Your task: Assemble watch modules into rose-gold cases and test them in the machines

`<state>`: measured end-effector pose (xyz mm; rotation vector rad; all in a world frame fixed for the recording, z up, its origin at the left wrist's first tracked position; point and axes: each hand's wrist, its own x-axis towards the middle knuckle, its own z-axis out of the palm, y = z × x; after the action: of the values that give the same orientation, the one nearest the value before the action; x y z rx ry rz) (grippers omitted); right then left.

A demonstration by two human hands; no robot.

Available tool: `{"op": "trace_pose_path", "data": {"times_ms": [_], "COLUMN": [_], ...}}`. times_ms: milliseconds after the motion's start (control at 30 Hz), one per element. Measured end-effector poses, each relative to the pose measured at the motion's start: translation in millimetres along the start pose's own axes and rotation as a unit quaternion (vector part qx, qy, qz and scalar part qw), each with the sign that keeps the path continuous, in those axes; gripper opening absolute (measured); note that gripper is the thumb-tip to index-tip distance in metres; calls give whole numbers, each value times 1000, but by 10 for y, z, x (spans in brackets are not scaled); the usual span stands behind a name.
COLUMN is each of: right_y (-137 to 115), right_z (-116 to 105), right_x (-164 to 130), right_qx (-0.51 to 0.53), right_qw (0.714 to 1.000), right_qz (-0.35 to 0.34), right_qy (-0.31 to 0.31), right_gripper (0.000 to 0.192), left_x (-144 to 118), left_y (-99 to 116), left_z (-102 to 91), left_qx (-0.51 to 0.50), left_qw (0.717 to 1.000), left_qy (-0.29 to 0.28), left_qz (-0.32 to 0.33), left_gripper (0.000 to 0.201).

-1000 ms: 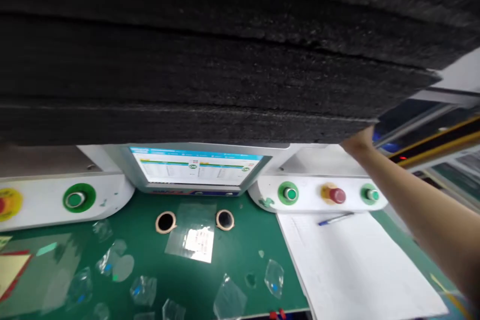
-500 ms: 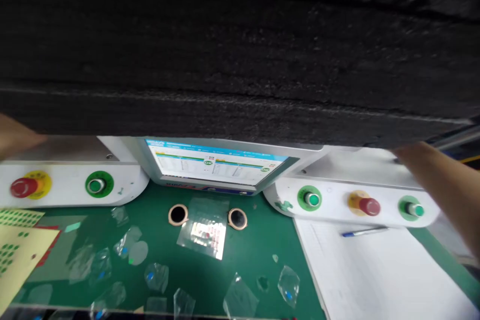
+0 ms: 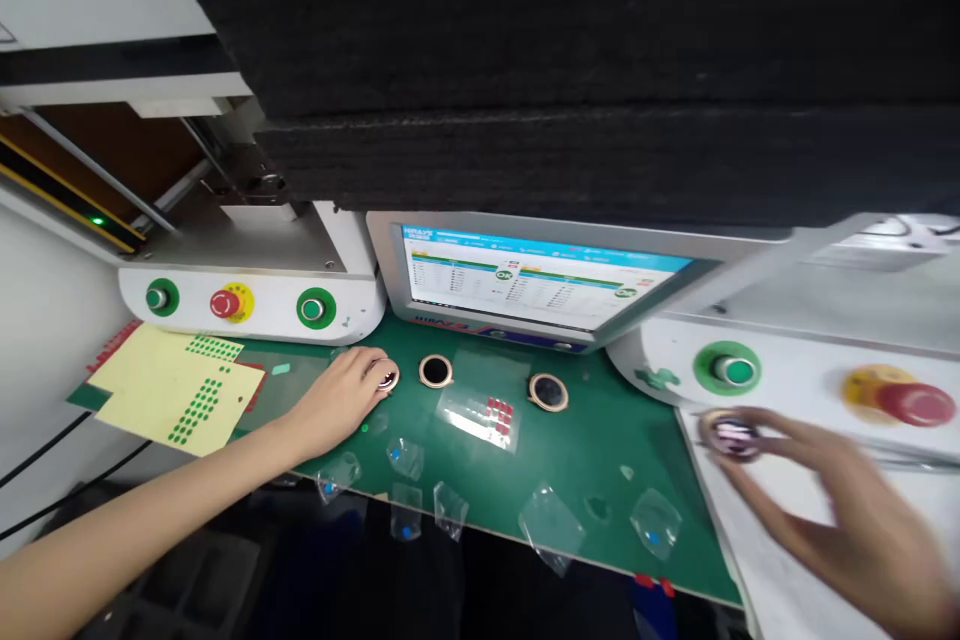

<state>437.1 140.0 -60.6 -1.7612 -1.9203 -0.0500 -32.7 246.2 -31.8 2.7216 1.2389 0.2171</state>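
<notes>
My left hand (image 3: 339, 398) rests low over the green mat with its fingers closed on a round watch case (image 3: 385, 377). On the right, my right hand (image 3: 847, 495), partly blurred, pinches another gold-rimmed watch case (image 3: 730, 436) by its edge, above the white paper. Two more watch cases with dark faces lie on the mat: one (image 3: 435, 371) just right of my left hand, the other (image 3: 548, 392) farther right. Between them is a clear plastic sheet (image 3: 474, 420) with small red stickers.
A monitor (image 3: 540, 280) stands behind the mat, between control panels with a left red button (image 3: 225, 304) and a right red button (image 3: 916, 404). Black foam (image 3: 525, 70) covers the upper view. Scraps of clear film (image 3: 551, 522) and yellow sticker sheets (image 3: 176, 385) lie about.
My view has turned left and the black foam covers less of it. Both hands, hidden before with only the forearms showing, are now down in front with a watch case each.
</notes>
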Motion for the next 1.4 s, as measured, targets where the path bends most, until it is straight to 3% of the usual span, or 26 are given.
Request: {"op": "trace_pose_path", "data": {"times_ms": [100,200,267,367,500,633,800,900,1000,1133,1267,1400], "right_y": [-18,-39,-129,-419,-835,-997,-1014,-1025,-1037,-992,-893,-850], "right_z": [115,72,31,108,458,732,819,828,821,832,905,912], "right_x": [-180,-241,-161,75,380,531,599,617,601,548,533,569], "right_qx": [29,31,26,42,56,58,57,60,76,105,118,129], "right_qw": [997,996,994,992,989,991,993,992,991,988,987,984], "right_qz": [-63,-70,-95,-118,-111,-77,-42,-35,-32,-27,-12,-30], "right_qy": [-23,-54,-44,-34,-78,-87,-99,-108,-110,-106,-105,-117], "right_gripper": [9,17,24,22,29,27,20,23,21,26,39,39], "left_x": [74,99,147,302,514,625,710,609,367,163,347,693], "left_y": [-64,-32,76,288,467,500,541,512,307,-304,-1173,-1854], "left_z": [22,-20,-22,23,69,68,32,-159,-534,-1128,-1471,-1508], "left_qx": [-9,-17,-24,-30,-32,-31,-40,-56,-51,50,75,52], "left_qw": [1000,1000,999,998,995,991,991,991,985,945,905,905], "left_qy": [-12,-8,-6,-12,-19,-13,-19,-12,59,221,254,218], "left_qz": [1,-12,-29,-55,-92,-127,-129,-123,-155,-237,-333,-361], "left_gripper": [13,20,30,27,19,17,18,19,20,30,40,43]}}
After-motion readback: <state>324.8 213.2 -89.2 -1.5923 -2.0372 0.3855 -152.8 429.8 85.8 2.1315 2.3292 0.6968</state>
